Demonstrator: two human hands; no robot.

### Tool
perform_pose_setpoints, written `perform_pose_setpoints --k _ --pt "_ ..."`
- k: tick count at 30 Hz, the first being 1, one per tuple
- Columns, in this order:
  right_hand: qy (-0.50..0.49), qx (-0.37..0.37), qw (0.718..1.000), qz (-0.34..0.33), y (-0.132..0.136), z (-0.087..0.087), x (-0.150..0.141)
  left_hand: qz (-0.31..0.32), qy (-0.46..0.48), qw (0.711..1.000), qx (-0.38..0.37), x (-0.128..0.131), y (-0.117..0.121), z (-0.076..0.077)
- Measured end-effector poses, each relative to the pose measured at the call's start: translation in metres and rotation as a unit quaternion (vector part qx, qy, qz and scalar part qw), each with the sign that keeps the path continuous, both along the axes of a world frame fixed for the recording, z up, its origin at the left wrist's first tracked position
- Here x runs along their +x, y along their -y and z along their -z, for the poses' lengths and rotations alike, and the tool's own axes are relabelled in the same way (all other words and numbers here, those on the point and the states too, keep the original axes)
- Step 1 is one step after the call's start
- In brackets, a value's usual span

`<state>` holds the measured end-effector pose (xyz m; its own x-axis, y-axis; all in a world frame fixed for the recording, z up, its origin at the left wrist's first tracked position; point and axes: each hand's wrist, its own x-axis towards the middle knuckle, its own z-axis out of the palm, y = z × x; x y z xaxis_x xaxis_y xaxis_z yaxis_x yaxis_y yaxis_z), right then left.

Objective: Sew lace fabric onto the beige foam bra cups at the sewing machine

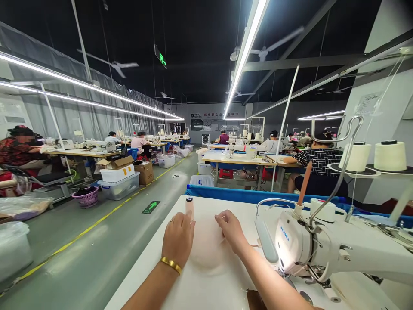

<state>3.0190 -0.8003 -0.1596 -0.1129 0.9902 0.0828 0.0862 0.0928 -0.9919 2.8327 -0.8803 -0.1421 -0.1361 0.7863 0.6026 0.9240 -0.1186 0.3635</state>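
Observation:
A pale, sheer piece of cloth (pixel 208 252), blurred and rounded at its lower edge, hangs between my hands over the white sewing table (pixel 142 271). My left hand (pixel 178 237), with a gold bracelet at the wrist, is closed at the cloth's left side, its fingertips partly hidden. On the other side my right hand (pixel 231 230) pinches the cloth's upper right edge between thumb and fingers. Just beyond my left hand stands a small pale cylinder with a dark top (pixel 189 205), partly covered by the fingers.
To the right is a white sewing machine (pixel 300 245) with its lamp lit, and cones of thread (pixel 390 156) behind it. Blue cloth (pixel 241 194) runs along the table's far edge. Plastic bins (pixel 119 185) line the aisle at left. Several co-workers sit at other machines.

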Motion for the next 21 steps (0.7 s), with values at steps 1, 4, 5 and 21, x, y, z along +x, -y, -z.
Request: perform_pose_setpoints --k 1,4,5,21 --pt "0.007 0.001 1.000 0.004 -0.002 0.002 -0.001 0.015 -0.022 1.000 0.007 0.002 0.002 0.001" --pt "0.026 0.002 1.000 0.012 -0.006 0.006 0.000 0.084 -0.080 0.993 -0.003 0.009 0.004 0.006" --pt "0.031 0.002 0.999 0.014 -0.008 0.006 0.000 0.106 -0.095 0.990 -0.014 0.011 0.004 0.008" --pt "0.198 0.041 0.976 0.075 -0.011 0.016 0.019 0.066 -0.138 0.962 -0.228 0.024 -0.006 0.009"
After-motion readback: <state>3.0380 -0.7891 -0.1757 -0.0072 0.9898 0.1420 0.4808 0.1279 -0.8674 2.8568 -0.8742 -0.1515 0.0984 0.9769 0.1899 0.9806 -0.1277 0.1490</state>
